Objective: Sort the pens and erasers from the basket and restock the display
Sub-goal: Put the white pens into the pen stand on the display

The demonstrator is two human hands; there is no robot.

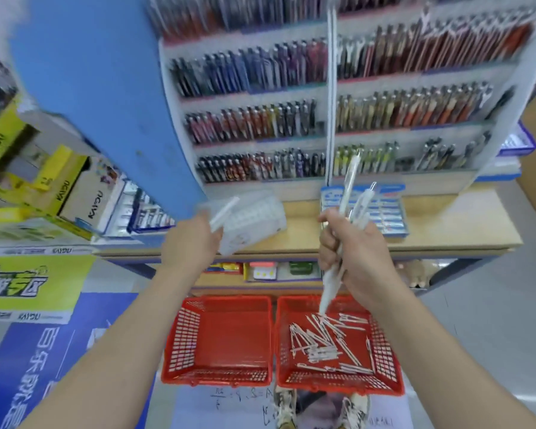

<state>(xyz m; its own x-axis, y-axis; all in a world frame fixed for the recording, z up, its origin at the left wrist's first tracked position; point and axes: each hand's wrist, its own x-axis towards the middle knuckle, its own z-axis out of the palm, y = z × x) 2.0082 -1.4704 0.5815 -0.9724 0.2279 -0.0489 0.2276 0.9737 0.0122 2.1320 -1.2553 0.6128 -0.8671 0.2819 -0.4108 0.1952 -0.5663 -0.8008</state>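
Tiered display [254, 97] fills the background, each shelf packed with upright pens; detail is blurred. A wooden counter [446, 218] runs below it.

1. Right hand [356, 252]: raised before the counter, fingers clamped round a bundle [350, 193] of white pens. Bundle tips point up toward the display; lower ends hang over the right basket [384, 351].
2. Left hand [195, 243]: raised at the counter's left end, gripping a single pen [225, 212], white, tilted up to the right. A clear box [254, 221] lies just behind it; contact with the box cannot be told.
3. Right basket, red, on the floor: holds loose pens [322, 342], white, scattered.
4. Left basket [180, 345], red: stands beside it, walls touching or nearly so.
5. Blue tray [384, 209]: on the counter, behind the bundle
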